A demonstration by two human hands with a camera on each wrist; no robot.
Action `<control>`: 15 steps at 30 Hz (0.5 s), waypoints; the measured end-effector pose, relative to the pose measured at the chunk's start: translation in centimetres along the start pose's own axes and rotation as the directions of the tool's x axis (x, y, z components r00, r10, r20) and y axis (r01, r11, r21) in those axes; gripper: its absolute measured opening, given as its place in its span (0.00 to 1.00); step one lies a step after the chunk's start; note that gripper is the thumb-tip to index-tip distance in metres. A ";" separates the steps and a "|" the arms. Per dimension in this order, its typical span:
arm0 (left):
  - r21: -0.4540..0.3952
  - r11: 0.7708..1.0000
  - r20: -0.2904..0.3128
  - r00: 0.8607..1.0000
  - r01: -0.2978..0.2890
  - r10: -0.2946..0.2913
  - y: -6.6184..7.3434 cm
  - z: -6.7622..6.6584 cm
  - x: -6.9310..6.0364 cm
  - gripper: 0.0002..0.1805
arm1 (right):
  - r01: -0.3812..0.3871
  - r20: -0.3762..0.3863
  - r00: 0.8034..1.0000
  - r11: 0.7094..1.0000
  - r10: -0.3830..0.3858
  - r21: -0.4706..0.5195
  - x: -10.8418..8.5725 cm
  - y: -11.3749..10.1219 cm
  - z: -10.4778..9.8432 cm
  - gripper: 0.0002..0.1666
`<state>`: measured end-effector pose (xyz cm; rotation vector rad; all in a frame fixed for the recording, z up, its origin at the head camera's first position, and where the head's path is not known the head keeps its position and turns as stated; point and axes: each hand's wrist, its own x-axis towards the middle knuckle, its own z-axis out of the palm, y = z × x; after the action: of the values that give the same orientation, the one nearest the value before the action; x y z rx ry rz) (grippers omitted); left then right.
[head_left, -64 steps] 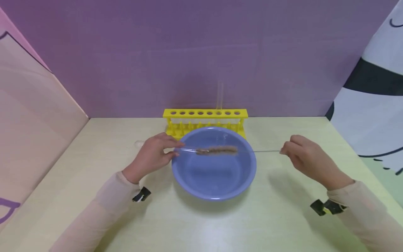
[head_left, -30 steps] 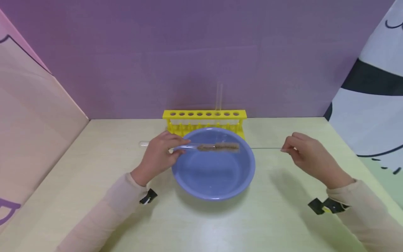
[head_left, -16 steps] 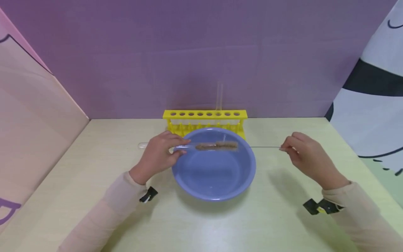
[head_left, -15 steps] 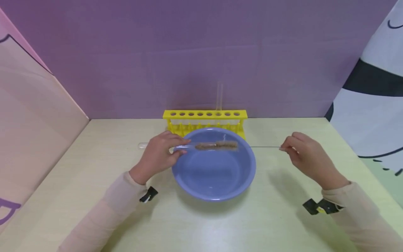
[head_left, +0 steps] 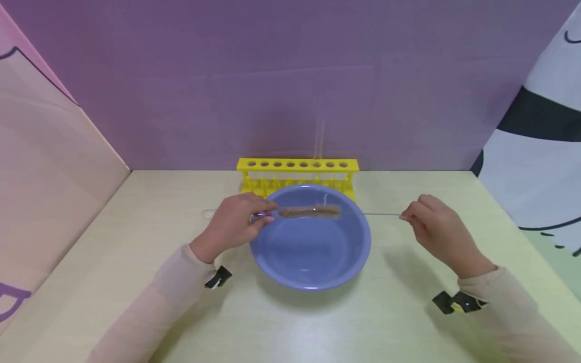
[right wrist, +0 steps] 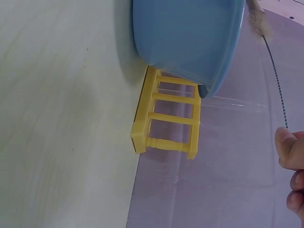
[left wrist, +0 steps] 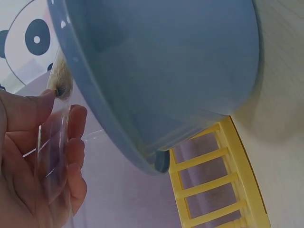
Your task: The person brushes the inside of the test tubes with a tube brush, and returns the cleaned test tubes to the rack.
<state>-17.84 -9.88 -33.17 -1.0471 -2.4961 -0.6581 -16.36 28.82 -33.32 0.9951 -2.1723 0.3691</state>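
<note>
My left hand (head_left: 236,219) holds a clear glass test tube (left wrist: 53,156) sideways above the blue basin (head_left: 313,257), its rounded end poking out to the left of the hand. Inside the tube's mouth sits part of the brown bristle head of a test tube brush (head_left: 329,211); some bristles stick out on the right. With thumb and forefinger my right hand (head_left: 442,232) pinches the brush's thin twisted wire handle (right wrist: 277,78), which runs level to the right past the basin rim. In the left wrist view the bristle tip lies near the thumb.
A yellow test tube rack (head_left: 297,164) stands behind the basin, partly hidden by it. One clear test tube (head_left: 319,140) stands upright in the rack. A purple backdrop (head_left: 181,101) rises at the table's (head_left: 308,327) far edge.
Over the last two seconds the left hand has shifted a little right with the tube. The bristle head reaches slightly deeper into the tube than one second ago, and the right hand has moved slightly left.
</note>
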 end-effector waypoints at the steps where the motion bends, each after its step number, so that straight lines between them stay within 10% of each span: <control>1: 0.002 1.000 0.007 1.000 0.001 -0.001 0.0 0.0 0.0 0.10 | 0.003 -0.006 1.000 1.000 -0.003 -0.001 0.0 0.0 0.1 0.12; 15: -0.032 0.998 0.172 0.984 0.046 -0.040 0.6 -0.1 0.8 0.09 | 0.089 -0.096 0.991 0.994 -0.095 -0.061 0.1 -0.6 0.5 0.27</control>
<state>-17.94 -9.15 -32.53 -1.1088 -2.6702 -0.6531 -16.23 28.12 -33.67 1.0199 -2.0297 0.3052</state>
